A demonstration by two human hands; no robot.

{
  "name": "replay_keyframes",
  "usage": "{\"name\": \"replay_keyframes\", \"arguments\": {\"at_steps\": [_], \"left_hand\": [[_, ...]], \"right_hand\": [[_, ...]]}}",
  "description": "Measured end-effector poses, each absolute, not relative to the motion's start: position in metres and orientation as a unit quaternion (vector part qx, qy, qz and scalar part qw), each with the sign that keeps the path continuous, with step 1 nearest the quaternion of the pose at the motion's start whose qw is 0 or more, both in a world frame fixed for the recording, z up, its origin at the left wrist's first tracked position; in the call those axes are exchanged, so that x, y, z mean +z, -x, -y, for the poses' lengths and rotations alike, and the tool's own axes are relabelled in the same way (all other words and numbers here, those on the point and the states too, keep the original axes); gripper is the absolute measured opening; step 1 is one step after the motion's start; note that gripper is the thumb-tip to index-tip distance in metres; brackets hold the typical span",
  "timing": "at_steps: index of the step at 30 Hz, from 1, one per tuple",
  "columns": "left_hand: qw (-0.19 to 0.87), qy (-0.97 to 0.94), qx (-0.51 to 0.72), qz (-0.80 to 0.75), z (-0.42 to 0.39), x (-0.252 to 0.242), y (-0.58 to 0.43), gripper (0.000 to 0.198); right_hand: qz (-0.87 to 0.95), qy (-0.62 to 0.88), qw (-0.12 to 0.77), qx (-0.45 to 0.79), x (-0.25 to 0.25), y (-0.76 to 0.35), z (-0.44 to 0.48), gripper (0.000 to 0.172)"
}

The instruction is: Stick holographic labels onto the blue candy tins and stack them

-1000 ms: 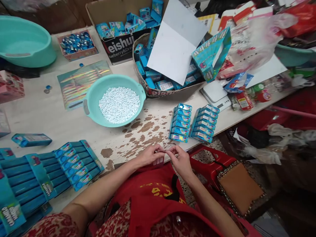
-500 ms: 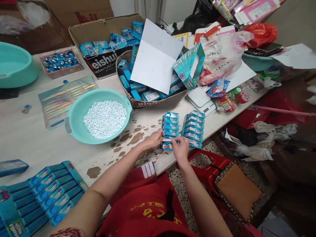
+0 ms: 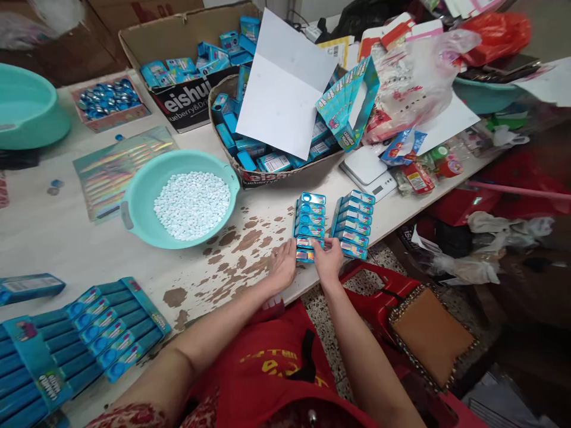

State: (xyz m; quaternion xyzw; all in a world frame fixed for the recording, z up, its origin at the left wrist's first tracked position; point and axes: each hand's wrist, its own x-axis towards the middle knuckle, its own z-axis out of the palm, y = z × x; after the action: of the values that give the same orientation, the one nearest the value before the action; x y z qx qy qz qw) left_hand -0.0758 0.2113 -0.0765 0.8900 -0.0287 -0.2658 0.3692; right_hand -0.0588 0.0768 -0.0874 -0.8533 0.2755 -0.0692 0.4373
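Note:
Two rows of small blue boxes stand on the table in front of me, the left row [image 3: 310, 217] and the right row [image 3: 357, 217]. My left hand [image 3: 284, 264] lies along the left side of the left row at its near end, fingers stretched out and touching the boxes. My right hand [image 3: 329, 260] grips from the other side, its thumb at the upper face of a small blue box [image 3: 306, 243] near that end and its fingers curled in the gap between the rows. The nearest boxes show a shiny, multicoloured face.
Left of the rows is a turquoise basin [image 3: 134, 196] of white candies. Behind stand cartons of blue boxes [image 3: 191, 107], a white sheet [image 3: 281, 83] and a scale [image 3: 370, 172]. A blue display box [image 3: 53, 356] lies lower left; a red chair [image 3: 383, 291] stands right.
My left fingers have gone from a pinch at the near boxes to lying stretched along the row's left side. My right hand stays at the near boxes. The view has shifted slightly.

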Motion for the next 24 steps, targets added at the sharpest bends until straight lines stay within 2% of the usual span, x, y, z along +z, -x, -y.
{"name": "replay_keyframes", "arguments": {"at_steps": [3,6,8,10,12,15,19,24], "left_hand": [[0.307,-0.894,-0.323,0.054,-0.243,-0.063,0.067,0.034],[0.348,-0.854,-0.378,0.08,-0.296,-0.054,0.078,0.032],[0.364,-0.816,-0.442,0.081,-0.326,-0.054,0.101,0.028],[0.341,-0.812,-0.47,0.057,-0.343,-0.06,0.128,0.019],[0.314,-0.838,-0.445,0.028,-0.35,-0.071,0.15,0.011],[0.301,-0.861,-0.41,0.008,-0.348,-0.086,0.165,0.02],[0.314,-0.856,-0.412,0.01,-0.349,-0.095,0.165,0.024],[0.313,-0.858,-0.407,0.019,-0.352,-0.095,0.162,0.026]], "right_hand": [[-0.241,0.865,0.433,-0.074,-0.08,0.063,-0.071,0.03],[-0.135,0.905,0.372,-0.157,-0.067,0.088,-0.08,0.033],[-0.034,0.922,0.347,-0.171,-0.062,0.113,-0.096,0.029],[0.084,0.926,0.351,-0.109,-0.065,0.139,-0.118,0.025],[0.194,0.916,0.349,-0.026,-0.075,0.16,-0.14,0.027],[0.286,0.908,0.303,0.044,-0.097,0.179,-0.16,0.032],[0.339,0.903,0.26,0.039,-0.113,0.186,-0.16,0.035],[0.374,0.894,0.246,0.01,-0.11,0.186,-0.154,0.02]]}}
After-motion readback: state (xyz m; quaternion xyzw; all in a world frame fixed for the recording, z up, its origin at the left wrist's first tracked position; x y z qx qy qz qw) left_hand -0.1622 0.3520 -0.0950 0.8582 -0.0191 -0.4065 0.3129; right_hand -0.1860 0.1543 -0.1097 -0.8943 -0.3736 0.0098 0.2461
